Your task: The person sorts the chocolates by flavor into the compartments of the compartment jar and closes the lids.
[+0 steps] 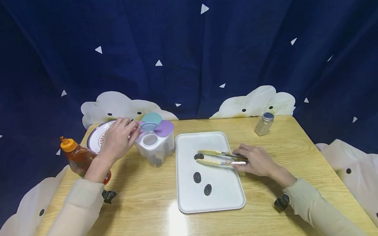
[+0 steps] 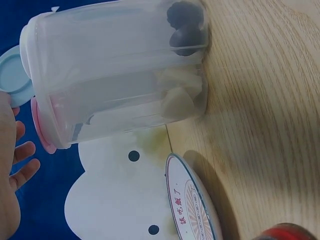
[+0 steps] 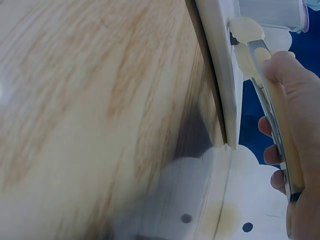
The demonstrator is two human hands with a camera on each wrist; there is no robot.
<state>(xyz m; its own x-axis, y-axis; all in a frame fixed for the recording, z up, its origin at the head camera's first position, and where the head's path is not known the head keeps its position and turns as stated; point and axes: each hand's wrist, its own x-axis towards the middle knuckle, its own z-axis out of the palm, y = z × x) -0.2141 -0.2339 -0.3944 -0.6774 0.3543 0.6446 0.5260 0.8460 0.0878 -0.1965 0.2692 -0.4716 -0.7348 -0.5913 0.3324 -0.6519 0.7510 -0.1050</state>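
My left hand [image 1: 120, 137] pinches the raised light blue flip lid [image 2: 16, 75] of a clear divided container [image 1: 161, 152], whose round opening shows below the lid. Dark pieces [image 2: 187, 40] lie at the bottom of one compartment and pale chunks [image 2: 178, 103] in another. In my right hand [image 1: 256, 159] is a pair of tongs [image 1: 212, 163] with cream tips, gripped along the metal arms. The tips stand on either side of a dark oval piece [image 1: 199, 156] on the white tray [image 1: 212, 202]. Two more dark ovals [image 1: 197, 177] lie nearer on that tray.
A sauce bottle [image 1: 80, 159] with an orange cap stands beside my left forearm. Behind the left hand is a patterned plate or bowl [image 1: 95, 140]. A small jar [image 1: 264, 124] with a grey lid stands at the back right. A dark blue curtain [image 1: 185, 54] hangs behind the wooden table [image 1: 142, 213].
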